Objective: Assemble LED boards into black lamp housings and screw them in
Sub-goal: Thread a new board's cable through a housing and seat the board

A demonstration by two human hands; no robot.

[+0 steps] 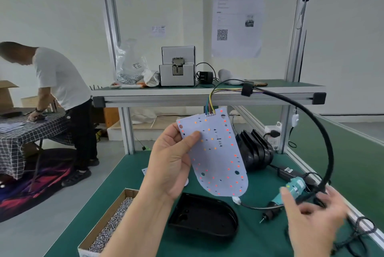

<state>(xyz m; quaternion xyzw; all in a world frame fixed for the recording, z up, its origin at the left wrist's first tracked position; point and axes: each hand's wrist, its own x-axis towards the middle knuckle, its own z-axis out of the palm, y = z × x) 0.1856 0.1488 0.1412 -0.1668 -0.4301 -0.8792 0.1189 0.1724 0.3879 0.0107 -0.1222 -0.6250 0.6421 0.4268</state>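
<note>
At the near left edge of the green bench [128, 175] sat an open cardboard box of screws [108, 227], probably parked there so fasteners were within easy reach. Just right of it the left hand [172, 163] was raised above the bench and pinched the LED board [218, 153] by its left edge, thumb laid across the face and fingers behind. I judged this grip was meant to keep skin off most of the red and orange diodes while the board was looked over. The board was in the air with its diode side toward the camera. Its long axis ran steeply from upper left to lower right, the straight end with the coloured wires [211, 105] uppermost and the rounded end pointing down. Directly below that end lay the black lamp housing [203, 217], hollow side up and apparently ready to receive the board, its long axis roughly across the bench. Behind and to the right stood a stack of further housings [255, 150] on edge. From the wires a black sleeved cable [324, 142] arched over to the right. A teal electric screwdriver [291, 192] lay beneath it, bit toward the housing. The right hand [313, 213], blurred, hovered over it with fingers loosely spread. Whether it touched the cable could not be told.
</note>
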